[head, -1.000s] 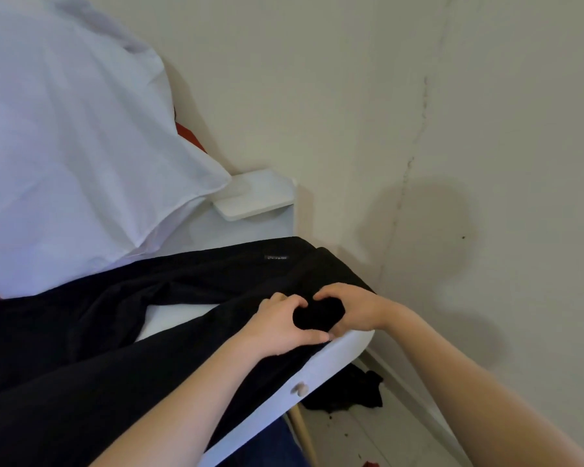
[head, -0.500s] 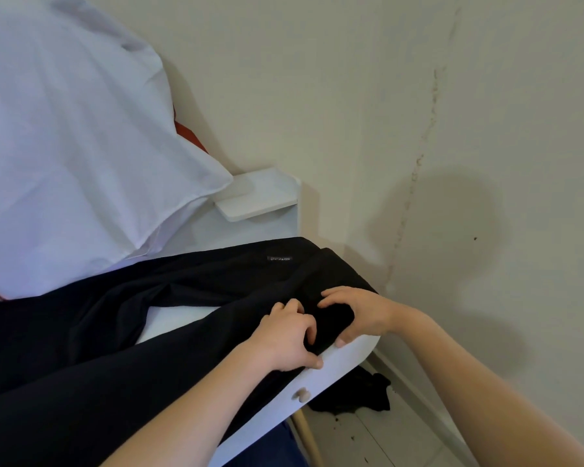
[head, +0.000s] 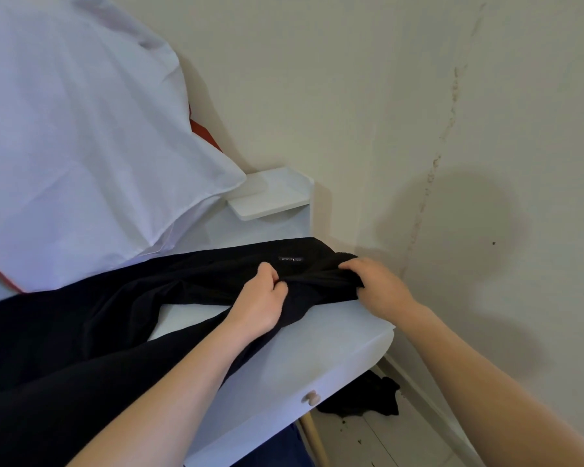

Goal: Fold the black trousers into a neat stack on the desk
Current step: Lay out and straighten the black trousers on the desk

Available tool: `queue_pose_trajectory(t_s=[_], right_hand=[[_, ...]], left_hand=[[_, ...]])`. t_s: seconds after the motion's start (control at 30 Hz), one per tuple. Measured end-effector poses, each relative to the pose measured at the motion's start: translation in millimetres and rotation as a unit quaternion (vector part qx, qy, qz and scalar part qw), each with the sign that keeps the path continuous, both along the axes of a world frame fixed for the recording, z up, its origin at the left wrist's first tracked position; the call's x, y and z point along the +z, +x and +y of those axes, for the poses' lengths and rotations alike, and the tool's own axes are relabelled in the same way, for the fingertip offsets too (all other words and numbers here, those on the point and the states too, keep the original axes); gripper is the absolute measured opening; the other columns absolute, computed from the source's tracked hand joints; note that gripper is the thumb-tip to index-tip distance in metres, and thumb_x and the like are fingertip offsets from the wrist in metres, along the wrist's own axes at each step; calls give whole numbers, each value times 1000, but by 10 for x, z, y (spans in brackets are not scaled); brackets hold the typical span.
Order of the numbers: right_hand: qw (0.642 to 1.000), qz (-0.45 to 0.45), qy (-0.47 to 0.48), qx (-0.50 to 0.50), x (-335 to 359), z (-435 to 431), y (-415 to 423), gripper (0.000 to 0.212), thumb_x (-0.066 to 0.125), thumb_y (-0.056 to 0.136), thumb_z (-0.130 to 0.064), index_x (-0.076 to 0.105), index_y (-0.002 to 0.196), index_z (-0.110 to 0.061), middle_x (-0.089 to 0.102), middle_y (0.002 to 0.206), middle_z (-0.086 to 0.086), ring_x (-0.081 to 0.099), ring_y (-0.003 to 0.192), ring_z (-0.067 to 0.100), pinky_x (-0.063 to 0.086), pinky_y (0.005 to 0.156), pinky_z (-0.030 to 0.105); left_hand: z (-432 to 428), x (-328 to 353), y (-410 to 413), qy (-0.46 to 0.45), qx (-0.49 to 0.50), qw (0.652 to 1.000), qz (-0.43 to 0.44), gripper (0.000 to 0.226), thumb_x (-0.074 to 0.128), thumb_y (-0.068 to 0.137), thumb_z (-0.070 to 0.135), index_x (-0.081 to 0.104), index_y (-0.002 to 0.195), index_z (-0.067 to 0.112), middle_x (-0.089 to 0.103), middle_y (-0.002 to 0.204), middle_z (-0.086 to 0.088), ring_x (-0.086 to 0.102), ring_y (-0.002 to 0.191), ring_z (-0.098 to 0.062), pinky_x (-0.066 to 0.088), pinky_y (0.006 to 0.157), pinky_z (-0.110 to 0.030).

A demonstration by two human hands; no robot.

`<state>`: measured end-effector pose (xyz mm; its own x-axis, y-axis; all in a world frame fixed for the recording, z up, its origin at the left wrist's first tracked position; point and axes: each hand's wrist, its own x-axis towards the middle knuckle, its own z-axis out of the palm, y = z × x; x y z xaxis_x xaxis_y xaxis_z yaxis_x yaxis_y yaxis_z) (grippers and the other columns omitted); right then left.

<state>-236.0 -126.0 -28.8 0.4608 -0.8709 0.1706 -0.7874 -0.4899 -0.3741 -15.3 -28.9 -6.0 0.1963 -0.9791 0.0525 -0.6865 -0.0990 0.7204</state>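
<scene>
The black trousers (head: 115, 318) lie spread across the white desk (head: 334, 345), their waistband end with a small label near the desk's right side. My left hand (head: 262, 299) pinches the waistband cloth just below the label. My right hand (head: 375, 284) grips the waistband's right corner and holds it slightly off the desk top. The cloth is bunched between the two hands. The trouser legs run off to the lower left, out of view.
A large white sheet (head: 75, 146) covers the back left of the desk. A small white shelf (head: 270, 198) stands at the back against the wall. The wall is close on the right. A dark cloth (head: 364, 399) lies on the floor under the desk, by a wooden leg.
Both hands have moved up and apart along the waistband. The trouser edge that hung over the desk's front corner now lies back on the desk top, baring the white corner.
</scene>
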Motion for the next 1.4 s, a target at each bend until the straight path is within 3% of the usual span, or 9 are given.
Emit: queue_pose_trajectory(t_s=[0.13, 0.23, 0.37, 0.53, 0.67, 0.87, 1.03, 1.23, 1.4], right_hand=[[996, -82, -11, -32, 102, -106, -9, 33, 52, 93, -11, 57, 124, -22, 64, 119, -2, 58, 108, 23, 48, 89, 44], [996, -85, -16, -37, 266, -227, 3, 8, 53, 96, -26, 60, 99, -23, 67, 92, -5, 61, 86, 21, 50, 74, 40], [999, -24, -12, -28, 486, -349, 137, 28, 49, 98, -38, 56, 79, -19, 58, 71, -3, 56, 70, 22, 40, 59, 34], [999, 22, 50, -1, 690, -499, 247, 37, 50, 96, -46, 58, 78, -14, 57, 74, -1, 54, 72, 19, 42, 66, 35], [992, -5, 118, 38, 897, -631, 292, 47, 59, 90, -47, 65, 86, -1, 60, 77, 10, 53, 71, 20, 41, 69, 34], [987, 119, 107, 26, 802, -787, 473, 25, 59, 93, -38, 66, 97, -14, 65, 98, 6, 58, 92, 25, 45, 80, 35], [979, 189, -63, -49, 628, -855, 694, 11, 57, 94, -24, 64, 95, -17, 65, 98, 4, 59, 98, 27, 36, 80, 37], [947, 295, -115, -61, 270, -934, 791, 31, 53, 91, -11, 57, 119, -23, 57, 117, 6, 48, 115, 29, 23, 108, 55], [972, 215, -93, -18, 125, -920, 888, 42, 48, 91, -6, 54, 128, -25, 57, 124, 7, 49, 117, 30, 28, 109, 48]], left_hand=[[-74, 86, 150, -44, 51, 998, -15, 16, 45, 99, 34, 43, 94, 18, 56, 76, 3, 53, 67, -10, 32, 52, -24], [-134, 141, 262, -47, 66, 996, -28, 19, 45, 98, 38, 45, 95, 19, 57, 78, 4, 54, 70, -10, 33, 54, -24], [-206, 188, 310, -41, 81, 995, -27, 25, 43, 97, 43, 52, 95, 19, 58, 81, 7, 55, 75, -10, 36, 58, -25], [-226, 378, 416, 20, 43, 999, 26, 42, 46, 99, 35, 64, 88, -1, 69, 87, -16, 65, 86, -35, 47, 78, -41], [-342, 604, 608, 112, 33, 992, 54, 42, 49, 98, 35, 68, 100, -3, 70, 99, -19, 65, 95, -35, 45, 92, -41], [-589, 382, 707, 140, 14, 984, -108, 39, 45, 99, 37, 66, 100, 5, 67, 108, -12, 62, 97, -28, 42, 78, -32], [-710, 99, 798, 60, 76, 972, -214, 23, 48, 96, 40, 61, 92, 22, 68, 100, -2, 61, 92, -24, 45, 71, -33], [-787, -112, 856, 35, 109, 971, -210, 18, 59, 91, 37, 67, 101, 24, 69, 103, 0, 62, 100, -24, 47, 74, -32], [-779, -217, 931, 27, 112, 978, -174, 16, 65, 86, 30, 67, 102, 26, 66, 105, 3, 61, 101, -20, 50, 78, -34]])
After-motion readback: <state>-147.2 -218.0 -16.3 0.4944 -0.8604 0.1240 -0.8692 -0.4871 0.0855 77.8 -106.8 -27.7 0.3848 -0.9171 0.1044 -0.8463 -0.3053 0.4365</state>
